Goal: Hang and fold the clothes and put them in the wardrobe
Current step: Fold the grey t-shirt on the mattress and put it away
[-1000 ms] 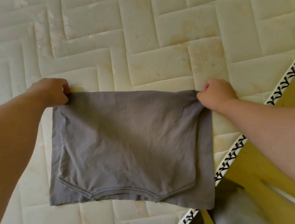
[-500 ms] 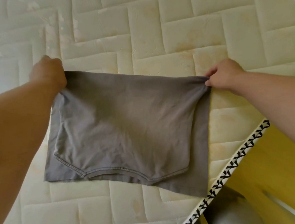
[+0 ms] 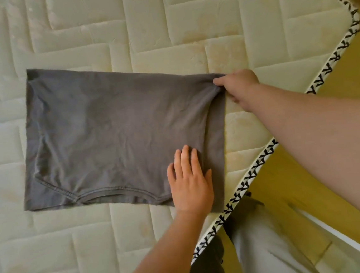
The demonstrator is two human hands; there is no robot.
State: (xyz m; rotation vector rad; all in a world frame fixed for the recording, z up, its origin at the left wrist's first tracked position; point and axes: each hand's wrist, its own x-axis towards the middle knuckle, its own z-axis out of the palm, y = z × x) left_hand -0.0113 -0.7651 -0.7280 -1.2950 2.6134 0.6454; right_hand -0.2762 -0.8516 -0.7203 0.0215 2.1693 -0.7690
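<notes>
A grey T-shirt (image 3: pixel 108 129), folded over on itself, lies flat on the quilted cream mattress (image 3: pixel 75 243). Its stitched hem runs along the near edge. My left hand (image 3: pixel 190 181) rests flat on the shirt's near right corner with straight fingers. My right hand (image 3: pixel 238 86) pinches the shirt's far right corner, fingers curled round the cloth. The far left corner lies free on the mattress.
The mattress edge with black-and-white trim (image 3: pixel 240 191) runs diagonally at the right. Beyond it is a yellow wooden floor (image 3: pixel 304 129). My legs in grey trousers (image 3: pixel 260 249) stand at the bed's edge.
My left hand let go of the far left corner and moved across to press flat on the near right corner. My right hand still holds the far right corner.
</notes>
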